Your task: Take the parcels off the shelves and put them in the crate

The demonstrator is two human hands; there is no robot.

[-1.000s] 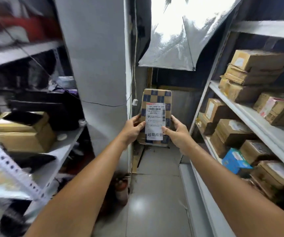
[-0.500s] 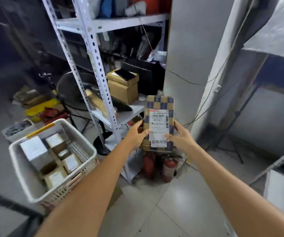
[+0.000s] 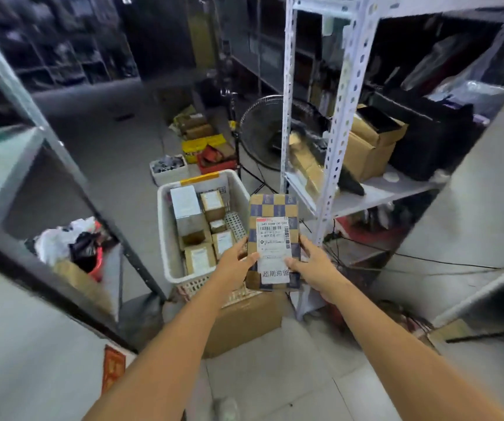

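One checkered parcel (image 3: 275, 214) — left hand (image 3: 237, 262), right hand (image 3: 314, 264), fingers (image 3: 304, 243) clamped on it; one crate (image 3: 162, 238), about six boxes (image 3: 185, 205)

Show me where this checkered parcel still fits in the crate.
Bare strip in the crate along its left wall, beside the white box. Perforated floor shows right of the small parcels, partly hidden by the checkered parcel. The middle is crowded with boxes.

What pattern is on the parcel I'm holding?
The parcel has blue-and-tan checks, clearest in the head view.
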